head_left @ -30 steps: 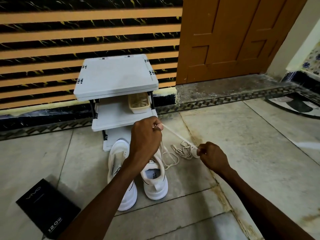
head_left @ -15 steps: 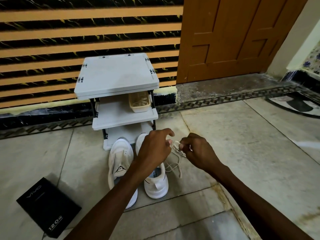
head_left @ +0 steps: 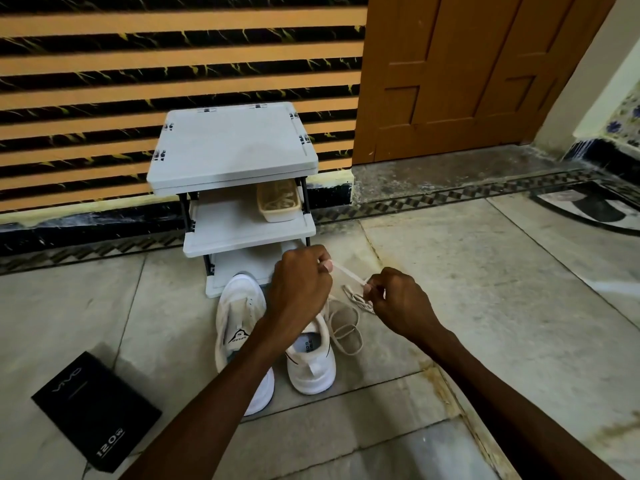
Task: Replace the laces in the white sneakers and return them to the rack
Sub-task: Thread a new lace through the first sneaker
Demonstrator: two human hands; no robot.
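Both hands work a cream lace (head_left: 347,273) low over the floor. The left hand (head_left: 299,284), fingers curled, pinches it between thumb and forefinger. The right hand (head_left: 401,303), at its three o'clock, pinches it a little further along, and the short span between them is drawn taut. The rest of the lace falls in loose loops on the tiles, at three o'clock of the right sneaker (head_left: 311,358). Whether it is threaded through that shoe cannot be told, since the left wrist hides the eyelets.

The left sneaker (head_left: 239,327) stands just beside its pair, toes towards the white shoe rack (head_left: 235,150) at twelve o'clock. A small basket (head_left: 278,202) sits on the rack's middle shelf, and a black box (head_left: 97,410) lies at eight o'clock.

The step looks like straightening a lace for threading, so the task seems to be at the lacing stage, with the return to the rack not yet begun. The next move likely calls for finding the lace tip and keeping the slack loops from knotting.
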